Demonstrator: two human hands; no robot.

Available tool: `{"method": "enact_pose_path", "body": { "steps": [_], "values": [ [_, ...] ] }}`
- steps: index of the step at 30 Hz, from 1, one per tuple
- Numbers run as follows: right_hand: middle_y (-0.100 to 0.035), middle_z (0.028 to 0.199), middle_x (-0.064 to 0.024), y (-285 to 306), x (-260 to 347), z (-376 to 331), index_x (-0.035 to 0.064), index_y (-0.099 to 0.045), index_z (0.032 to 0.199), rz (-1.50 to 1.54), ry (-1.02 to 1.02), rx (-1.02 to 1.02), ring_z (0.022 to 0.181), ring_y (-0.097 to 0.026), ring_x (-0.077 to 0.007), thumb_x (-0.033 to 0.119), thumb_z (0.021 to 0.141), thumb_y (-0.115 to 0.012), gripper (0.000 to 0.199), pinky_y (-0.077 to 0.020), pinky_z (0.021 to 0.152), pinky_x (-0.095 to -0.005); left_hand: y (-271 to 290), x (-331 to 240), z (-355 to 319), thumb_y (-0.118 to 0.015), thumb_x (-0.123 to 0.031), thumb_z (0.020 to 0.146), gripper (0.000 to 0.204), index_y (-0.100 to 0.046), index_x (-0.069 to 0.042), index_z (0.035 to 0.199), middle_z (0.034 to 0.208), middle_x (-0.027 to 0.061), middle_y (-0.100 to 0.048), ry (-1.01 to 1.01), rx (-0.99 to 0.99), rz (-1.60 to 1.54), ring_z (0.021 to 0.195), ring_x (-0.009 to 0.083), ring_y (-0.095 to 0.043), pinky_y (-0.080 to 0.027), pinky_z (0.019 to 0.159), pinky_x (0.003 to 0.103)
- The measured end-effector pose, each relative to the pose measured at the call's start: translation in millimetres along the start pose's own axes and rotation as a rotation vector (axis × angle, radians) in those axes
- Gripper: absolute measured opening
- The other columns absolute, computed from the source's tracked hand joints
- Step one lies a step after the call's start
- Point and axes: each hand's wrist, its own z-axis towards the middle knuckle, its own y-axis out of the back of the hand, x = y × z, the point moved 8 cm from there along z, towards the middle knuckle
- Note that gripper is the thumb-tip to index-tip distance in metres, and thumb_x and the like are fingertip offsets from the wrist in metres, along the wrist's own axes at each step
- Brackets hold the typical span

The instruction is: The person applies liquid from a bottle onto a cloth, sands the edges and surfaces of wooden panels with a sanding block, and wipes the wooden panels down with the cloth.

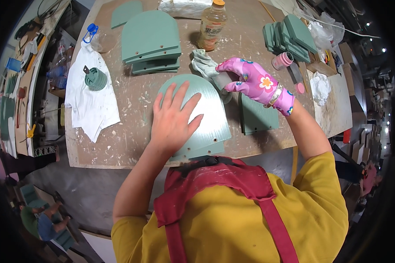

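Yellow shirt and a dark red apron fill the bottom of the view, closest to the lens. Just past that, the left hand lies flat with fingers spread wide on an arch-shaped green panel, pressing it onto the counter; it grips nothing, just rests on top. That panel sits at the near edge of the counter, stacked on at least one more of the same shape. Right hand wears a pink flowered glove, and its fingers are curled around a small grey block held at the panel's curved top edge, right next to a crumpled pale rag. Behind, there's a stack of bigger green arch panels, a plastic bottle with an orange cap, and a pile of smaller green pieces off to the right. A flat green rectangle lies under the right wrist. On the left, a white cloth has a green-smeared round thing sitting on it.
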Motion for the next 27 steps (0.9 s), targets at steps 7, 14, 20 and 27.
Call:
{"method": "enact_pose_path", "body": {
  "steps": [7, 14, 20, 27],
  "values": [
    [-0.058, 0.114, -0.015, -13.3, 7.9, 6.3, 0.0059, -0.056, 0.12, -0.11, 0.025, 0.034, 0.106, -0.057, -0.0328, 0.017, 0.081, -0.067, 0.043, -0.0472, 0.089, -0.0391, 0.6, -2.6, 2.7, -0.062, -0.033, 0.084, 0.045, -0.054, -0.018, 0.126, 0.143, 0.0096, -0.038, -0.013, 0.006, -0.016, 0.133, 0.0334, -0.032, -0.021, 0.108, 0.05],
    [-0.058, 0.106, -0.0163, -7.2, 14.0, -20.1, 0.0053, -0.056, 0.117, -0.231, 0.055, 0.143, 0.1, -0.059, -0.036, 0.013, 0.08, -0.066, 0.039, -0.0486, 0.084, -0.0409, 2.9, 0.0, 1.9, -0.061, -0.033, 0.084, 0.045, -0.054, -0.017, 0.126, 0.143, 0.0096, -0.037, -0.011, 0.022, -0.024, 0.134, 0.0331, -0.031, -0.021, 0.109, 0.051],
    [-0.057, 0.114, -0.0143, -7.0, 5.4, -3.1, 0.0044, -0.054, 0.121, -0.095, 0.047, -0.008, 0.104, -0.058, -0.0305, 0.023, 0.083, -0.067, 0.044, -0.047, 0.088, -0.0376, 0.8, -1.8, 3.6, -0.062, -0.032, 0.084, 0.045, -0.054, -0.017, 0.126, 0.143, 0.0096, -0.036, -0.026, 0.022, -0.026, 0.134, 0.0331, -0.031, -0.022, 0.108, 0.051],
    [-0.059, 0.105, -0.0151, -9.0, 1.9, -24.9, 0.0046, -0.057, 0.119, -0.218, -0.024, 0.181, 0.097, -0.06, -0.0342, 0.02, 0.081, -0.065, 0.041, -0.0478, 0.085, -0.0387, 1.5, -0.1, 2.3, -0.062, -0.032, 0.084, 0.045, -0.054, -0.018, 0.126, 0.144, 0.0092, -0.036, -0.01, 0.027, -0.026, 0.134, 0.0331, -0.031, -0.021, 0.109, 0.051]
  ]
}}
